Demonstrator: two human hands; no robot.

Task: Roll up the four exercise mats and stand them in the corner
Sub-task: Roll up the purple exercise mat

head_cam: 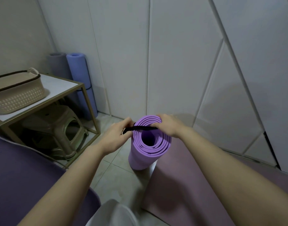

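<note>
Tiles carry the purple mat, rolled up and standing on end right below both hands. A black strap runs taut across its open top. The left hand sits just beside the roll's left edge, pinching one end of the strap between thumb and fingers. The right hand rests on the far right rim, fingers curled over the coiled layers where the strap's other end meets them. A pink mat lies flat on the floor, touching the roll's right side and reaching toward the person. Well apart, in the corner at the back left, a grey mat and a blue mat stand rolled side by side against the wall. In front of them is a gold-framed side table with a beige basket on top and a plastic stool underneath.
</note>
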